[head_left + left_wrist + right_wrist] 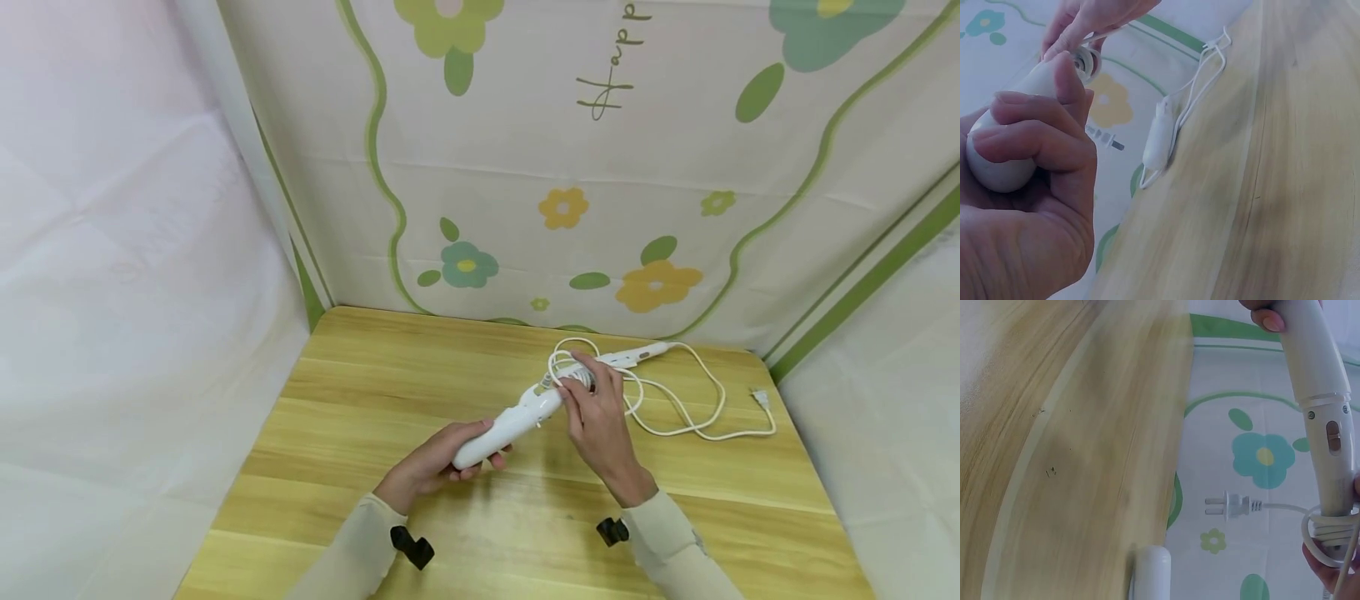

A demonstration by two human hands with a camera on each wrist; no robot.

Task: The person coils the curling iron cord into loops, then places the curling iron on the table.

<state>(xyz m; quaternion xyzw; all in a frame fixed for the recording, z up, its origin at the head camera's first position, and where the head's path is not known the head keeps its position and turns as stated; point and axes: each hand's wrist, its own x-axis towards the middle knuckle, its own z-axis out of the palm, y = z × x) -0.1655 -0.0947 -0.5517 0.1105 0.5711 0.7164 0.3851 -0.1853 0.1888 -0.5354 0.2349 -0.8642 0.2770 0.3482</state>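
Observation:
My left hand (442, 457) grips the thick rounded end of a white hair styling iron (510, 425), fingers curled round it in the left wrist view. The iron is held above the table at a slant. Around its thin handle end runs a coiled white cord (1334, 530), which my right hand (603, 421) pinches with thumb and fingers. From the coil hangs a two-pin plug (1235, 505). A switch (1334, 436) shows on the handle. My right fingers hide part of the coil.
A second white styling iron (641, 355) lies at the table's back edge. Its loose cord (708, 433) loops to the right, ending in a plug (761, 400). The wooden table (360, 400) meets a flower-printed cloth (510, 158) behind, with white cloth (135, 333) at the left.

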